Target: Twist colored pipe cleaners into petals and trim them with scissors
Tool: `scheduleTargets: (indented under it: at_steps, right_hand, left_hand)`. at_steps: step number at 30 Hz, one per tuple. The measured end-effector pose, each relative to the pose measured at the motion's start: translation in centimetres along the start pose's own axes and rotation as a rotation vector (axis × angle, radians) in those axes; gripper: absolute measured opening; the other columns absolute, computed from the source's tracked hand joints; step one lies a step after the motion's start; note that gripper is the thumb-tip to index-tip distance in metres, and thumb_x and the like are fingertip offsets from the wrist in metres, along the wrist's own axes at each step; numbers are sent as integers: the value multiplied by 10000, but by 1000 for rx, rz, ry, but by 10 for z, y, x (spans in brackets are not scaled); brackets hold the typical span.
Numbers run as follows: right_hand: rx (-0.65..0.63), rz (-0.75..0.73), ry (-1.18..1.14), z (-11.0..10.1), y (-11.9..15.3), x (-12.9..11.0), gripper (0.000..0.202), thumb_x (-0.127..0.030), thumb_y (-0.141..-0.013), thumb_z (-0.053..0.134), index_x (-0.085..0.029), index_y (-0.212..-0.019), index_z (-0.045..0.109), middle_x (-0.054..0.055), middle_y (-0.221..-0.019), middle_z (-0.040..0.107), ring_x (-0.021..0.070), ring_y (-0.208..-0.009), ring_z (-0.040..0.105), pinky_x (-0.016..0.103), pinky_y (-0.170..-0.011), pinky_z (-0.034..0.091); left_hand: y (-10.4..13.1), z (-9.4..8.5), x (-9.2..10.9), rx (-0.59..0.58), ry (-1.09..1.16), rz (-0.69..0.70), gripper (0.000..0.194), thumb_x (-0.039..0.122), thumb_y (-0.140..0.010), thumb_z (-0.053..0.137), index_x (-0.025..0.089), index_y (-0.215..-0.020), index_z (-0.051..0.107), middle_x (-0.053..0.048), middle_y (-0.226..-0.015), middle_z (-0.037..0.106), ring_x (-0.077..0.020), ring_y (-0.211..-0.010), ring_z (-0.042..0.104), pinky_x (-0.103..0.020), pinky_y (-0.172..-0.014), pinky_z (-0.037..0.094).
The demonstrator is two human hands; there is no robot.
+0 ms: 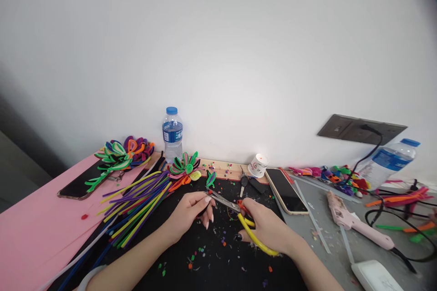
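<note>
My right hand (268,227) grips yellow-handled scissors (239,218), their metal blades pointing left toward my left hand (191,211). My left hand pinches something small at the blade tips; what it is I cannot tell. Both hands hover over a black mat (218,263) strewn with small coloured cuttings. A fan of long pipe cleaners (139,204) in purple, yellow, green and blue lies left of my left hand. Behind the hands lie a pipe-cleaner flower (184,168) and a small green-and-purple loop (210,178).
A pink sheet (34,227) with a dark phone (80,186) and another flower (124,152) lies left. Water bottles (172,134) (392,159) stand by the wall. To the right: phone (286,189), pink glue gun (355,223), tape roll (257,165), keys (244,181), cables, wall socket (360,129).
</note>
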State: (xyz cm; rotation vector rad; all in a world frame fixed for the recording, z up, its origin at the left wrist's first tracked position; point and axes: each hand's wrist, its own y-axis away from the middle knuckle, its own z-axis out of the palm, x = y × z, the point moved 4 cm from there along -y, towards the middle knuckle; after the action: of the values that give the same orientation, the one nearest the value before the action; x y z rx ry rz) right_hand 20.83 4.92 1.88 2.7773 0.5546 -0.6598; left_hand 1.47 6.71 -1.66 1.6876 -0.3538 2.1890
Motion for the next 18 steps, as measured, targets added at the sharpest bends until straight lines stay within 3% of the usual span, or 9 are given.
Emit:
scheduleTargets:
  at_steps: [7,18]
  right_hand:
    - [14,52,46,4,-1,0,318,-377,-596,676,-204,-736,450,-36,-730,515,120,-600,433,204,-516,257]
    - [151,90,139,11,-1,-11,323,-430,-601,668,-196,-656,452,-28,-696,533,116,-568,432,205,-499,227]
  left_hand:
    - [6,-4,13,200,-613,215,337,253,-862,366,133,-605,547,-7,-566,576,-100,-462,546,-201,-505,402]
    - [9,-5,7,230,-1122,258,299,182,-858,327,176,-588,455,21,-519,478,-110,-493,467,-206,-527,326]
